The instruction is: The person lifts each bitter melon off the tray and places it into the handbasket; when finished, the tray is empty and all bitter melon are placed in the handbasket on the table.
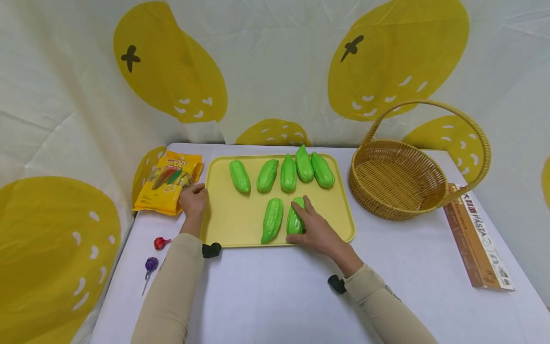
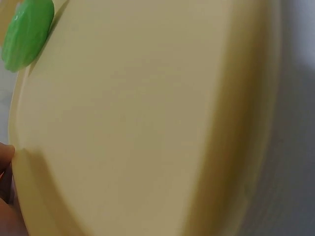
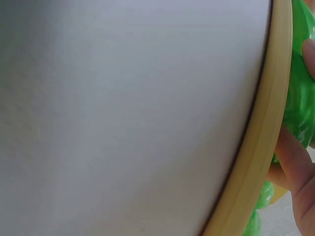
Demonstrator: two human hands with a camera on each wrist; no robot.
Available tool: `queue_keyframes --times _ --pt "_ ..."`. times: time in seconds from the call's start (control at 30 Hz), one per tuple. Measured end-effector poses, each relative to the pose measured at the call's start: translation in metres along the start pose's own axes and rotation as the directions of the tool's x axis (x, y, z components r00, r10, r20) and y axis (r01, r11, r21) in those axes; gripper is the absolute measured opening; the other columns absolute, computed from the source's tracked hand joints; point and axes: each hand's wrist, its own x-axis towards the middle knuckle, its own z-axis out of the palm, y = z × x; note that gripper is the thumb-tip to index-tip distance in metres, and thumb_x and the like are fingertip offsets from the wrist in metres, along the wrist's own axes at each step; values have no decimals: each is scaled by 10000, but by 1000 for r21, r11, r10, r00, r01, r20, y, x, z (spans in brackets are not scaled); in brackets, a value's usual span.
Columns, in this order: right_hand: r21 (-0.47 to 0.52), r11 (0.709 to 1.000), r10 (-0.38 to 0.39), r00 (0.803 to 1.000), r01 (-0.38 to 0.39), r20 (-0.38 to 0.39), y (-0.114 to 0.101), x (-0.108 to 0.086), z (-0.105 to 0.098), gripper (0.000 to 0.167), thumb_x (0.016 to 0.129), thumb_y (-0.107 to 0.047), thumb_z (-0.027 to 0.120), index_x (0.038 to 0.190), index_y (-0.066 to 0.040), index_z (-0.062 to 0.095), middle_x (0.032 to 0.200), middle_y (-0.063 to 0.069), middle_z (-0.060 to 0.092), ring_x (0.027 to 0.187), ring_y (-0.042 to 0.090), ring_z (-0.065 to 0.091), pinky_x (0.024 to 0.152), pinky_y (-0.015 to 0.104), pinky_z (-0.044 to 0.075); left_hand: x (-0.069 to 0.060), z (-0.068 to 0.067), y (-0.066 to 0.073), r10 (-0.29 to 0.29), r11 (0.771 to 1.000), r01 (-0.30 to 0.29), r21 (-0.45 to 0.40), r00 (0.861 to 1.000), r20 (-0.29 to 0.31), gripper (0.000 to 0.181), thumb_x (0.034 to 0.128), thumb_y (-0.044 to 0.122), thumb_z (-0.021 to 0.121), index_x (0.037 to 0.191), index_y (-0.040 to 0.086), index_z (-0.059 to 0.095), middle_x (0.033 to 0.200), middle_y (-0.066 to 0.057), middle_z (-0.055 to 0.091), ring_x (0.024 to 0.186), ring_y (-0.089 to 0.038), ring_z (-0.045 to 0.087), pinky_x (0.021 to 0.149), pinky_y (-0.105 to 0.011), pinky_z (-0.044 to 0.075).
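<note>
A yellow tray [image 1: 232, 217] holds several glossy green bitter melons, some in a back row and two at the front. My left hand [image 1: 194, 201] pinches the tray's left rim; in the left wrist view only its fingertips show at that edge. My right hand [image 1: 321, 233] is around the front right bitter melon [image 1: 294, 221], thumb at its near end and fingers over its far side. That melon lies inside the tray's near rim. Just left of it is another bitter melon [image 1: 272, 220], apart from both hands.
A wicker basket [image 1: 397, 210] with a tall handle stands right of the tray, beside a brown pasta box [image 1: 474, 243]. On the left lie a yellow candy bag [image 1: 161, 193], a red lollipop [image 1: 160, 243] and a purple lollipop [image 1: 151, 264]. A patterned cloth [image 1: 275, 71] hangs behind.
</note>
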Motion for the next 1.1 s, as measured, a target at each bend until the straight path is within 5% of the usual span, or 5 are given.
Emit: queue_keyframes --times 0.63,1.1 --pt "-7 1000 -6 999 6 -42 -4 -7 -13 990 828 -377 845 1613 -118 300 1698 261 55 1468 492 351 1130 613 402 0 1 -3 -2 1000 2 -16 1000 -15 296 984 90 587 1229 -8 720 1290 -227 656 1225 -359 568 1111 -443 457" --pt "-22 1000 -15 980 11 -199 -4 -22 -99 1032 842 -405 825 1639 -152 220 1723 170 -31 1531 513 177 1161 665 322 -3 -1 1 -12 1000 12 -2 1000 -1 309 1000 109 573 1258 7 710 1309 -220 654 1220 -349 571 1108 -440 463"
